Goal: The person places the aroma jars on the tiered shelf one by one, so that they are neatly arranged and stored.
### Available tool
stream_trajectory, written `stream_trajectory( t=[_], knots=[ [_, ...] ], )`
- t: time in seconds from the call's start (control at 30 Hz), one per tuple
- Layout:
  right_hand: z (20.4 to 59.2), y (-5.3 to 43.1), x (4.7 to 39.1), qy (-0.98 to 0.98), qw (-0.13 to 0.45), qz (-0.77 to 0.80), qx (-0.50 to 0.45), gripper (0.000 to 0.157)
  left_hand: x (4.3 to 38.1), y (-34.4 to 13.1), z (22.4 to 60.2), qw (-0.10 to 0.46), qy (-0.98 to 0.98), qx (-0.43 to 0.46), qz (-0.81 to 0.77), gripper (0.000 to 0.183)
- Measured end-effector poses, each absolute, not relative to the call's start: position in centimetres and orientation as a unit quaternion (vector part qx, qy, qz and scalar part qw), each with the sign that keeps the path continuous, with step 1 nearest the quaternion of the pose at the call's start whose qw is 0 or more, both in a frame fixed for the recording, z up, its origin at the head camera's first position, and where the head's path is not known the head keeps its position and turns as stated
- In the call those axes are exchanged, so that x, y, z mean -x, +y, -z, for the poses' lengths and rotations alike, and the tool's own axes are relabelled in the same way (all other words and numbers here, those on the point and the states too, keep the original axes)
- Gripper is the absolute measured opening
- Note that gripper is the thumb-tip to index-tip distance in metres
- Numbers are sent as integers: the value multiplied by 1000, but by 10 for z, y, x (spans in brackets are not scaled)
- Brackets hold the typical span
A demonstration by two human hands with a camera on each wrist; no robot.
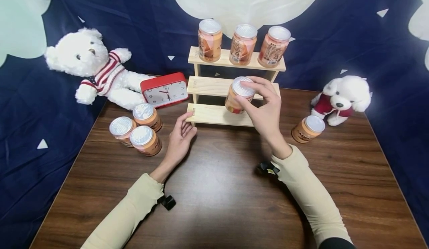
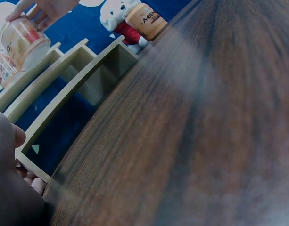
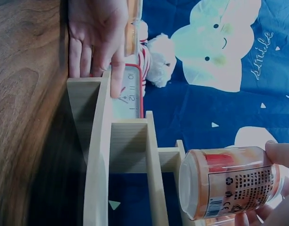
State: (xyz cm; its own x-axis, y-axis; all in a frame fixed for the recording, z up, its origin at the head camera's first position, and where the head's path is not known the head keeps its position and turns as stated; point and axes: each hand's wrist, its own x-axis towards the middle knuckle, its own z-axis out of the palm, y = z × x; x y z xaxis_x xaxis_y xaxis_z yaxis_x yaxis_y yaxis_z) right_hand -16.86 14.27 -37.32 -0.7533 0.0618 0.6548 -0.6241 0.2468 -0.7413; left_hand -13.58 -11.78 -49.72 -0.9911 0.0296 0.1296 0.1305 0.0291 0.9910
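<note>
My right hand (image 1: 268, 109) grips a fruit jar (image 1: 233, 101) near its silver lid, with the thumb on one side and fingers on the other. The jar is upright and overlaps the middle and bottom tiers of a wooden three-tier shelf (image 1: 214, 113) in the head view. In the right wrist view the jar's (image 3: 238, 181) printed label and clear base show, apart from the tiers. My left hand (image 1: 181, 139) touches the left end of the bottom tier, its index finger laid along the top. Three similar jars (image 1: 210, 44) line the top tier.
Left of the shelf, three jars (image 1: 146, 141) cluster before a red alarm clock (image 1: 165, 89) and a white teddy bear (image 1: 100, 68). At the right, one jar (image 1: 307, 129) stands by a white plush dog (image 1: 343, 98). A dark blue cloth (image 1: 151, 25) hangs behind the wooden table (image 1: 214, 189).
</note>
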Motion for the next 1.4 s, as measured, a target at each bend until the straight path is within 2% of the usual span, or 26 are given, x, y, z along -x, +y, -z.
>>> stream_trajectory(
  t=[0.43,1.4],
  knots=[
    [384,119,189,-716,323,-589,-191,39,137,-120,498,36,-716,59,695,55],
    [385,82,218,-732,298,-589,-166,45,137,-118,498,34,-717,59,693,54]
  ],
)
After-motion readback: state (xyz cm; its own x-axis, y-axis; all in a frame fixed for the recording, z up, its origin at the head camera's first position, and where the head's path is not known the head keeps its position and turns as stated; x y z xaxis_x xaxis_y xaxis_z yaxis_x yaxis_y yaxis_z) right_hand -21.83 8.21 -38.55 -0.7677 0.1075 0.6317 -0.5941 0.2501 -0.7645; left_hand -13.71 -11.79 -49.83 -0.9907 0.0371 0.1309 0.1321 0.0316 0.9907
